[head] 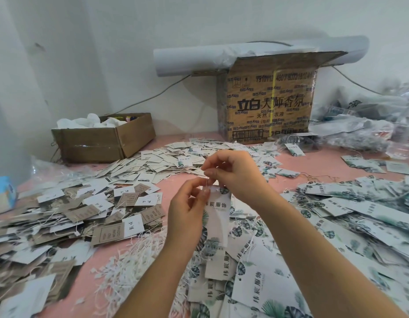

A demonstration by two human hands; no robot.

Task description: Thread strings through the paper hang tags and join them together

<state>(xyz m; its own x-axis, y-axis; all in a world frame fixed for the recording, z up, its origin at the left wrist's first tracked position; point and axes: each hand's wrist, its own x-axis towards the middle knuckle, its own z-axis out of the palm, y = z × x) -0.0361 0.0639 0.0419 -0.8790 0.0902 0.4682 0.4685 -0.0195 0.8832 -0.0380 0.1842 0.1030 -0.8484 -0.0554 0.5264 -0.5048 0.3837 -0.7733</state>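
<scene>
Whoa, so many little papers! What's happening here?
A person is stringing paper tags. The left hand pinches the top of a leaf-print hang tag held above the pink table, and the right hand pinches a thin white string at its top edge. Heaps of tags lie all around, with loose strings nearby.

We see both our forearms bare up to the bottom edge, and our left hand (pixel 187 210) and right hand (pixel 235 173) bare too, with short fingernails.
</scene>
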